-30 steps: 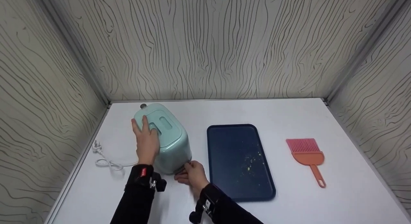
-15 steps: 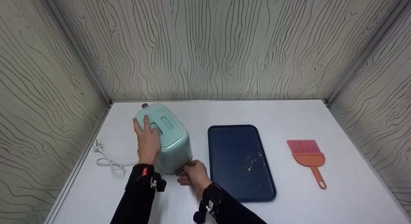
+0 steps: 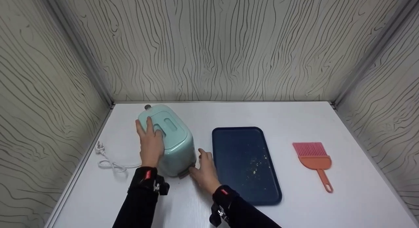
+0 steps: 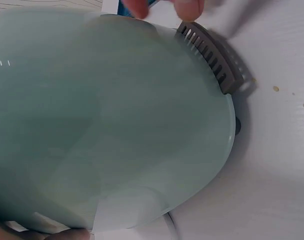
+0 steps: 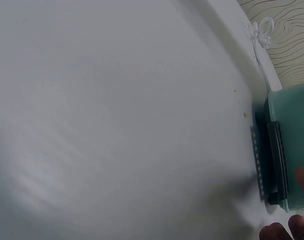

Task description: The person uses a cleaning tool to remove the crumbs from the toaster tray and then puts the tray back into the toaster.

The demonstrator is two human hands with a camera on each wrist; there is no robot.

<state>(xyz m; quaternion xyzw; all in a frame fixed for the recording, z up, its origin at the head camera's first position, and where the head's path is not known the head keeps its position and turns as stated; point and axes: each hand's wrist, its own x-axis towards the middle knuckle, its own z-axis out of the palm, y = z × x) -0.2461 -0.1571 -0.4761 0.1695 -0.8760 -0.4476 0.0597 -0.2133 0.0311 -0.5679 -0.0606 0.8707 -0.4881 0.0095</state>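
A mint-green toaster [image 3: 176,156] with a lidded top and two recesses stands at the left of the table. My left hand [image 3: 151,146] rests on its left top side, fingers spread and thumb at a recess. At the near base, a dark grey slotted crumb tray [image 4: 212,57] sticks out askew past the toaster's edge; in the right wrist view the crumb tray [image 5: 278,160] shows as a dark strip. My right hand [image 3: 206,172] is beside the near right corner, thumb close to the tray and fingers extended. Its fingertips [image 4: 189,7] show above the tray in the left wrist view.
A navy-blue tray [image 3: 232,152] with yellowish crumbs [image 3: 254,167] lies right of the toaster. Farther right lies a small brush [image 3: 314,161] with pink bristles and an orange handle. A white cord with its plug [image 3: 99,148] lies at the left. Walls enclose the back and sides.
My right hand has loosened its fingers from the crumb tray, and they now extend up along the toaster's right side. The left hand and toaster stay in place.
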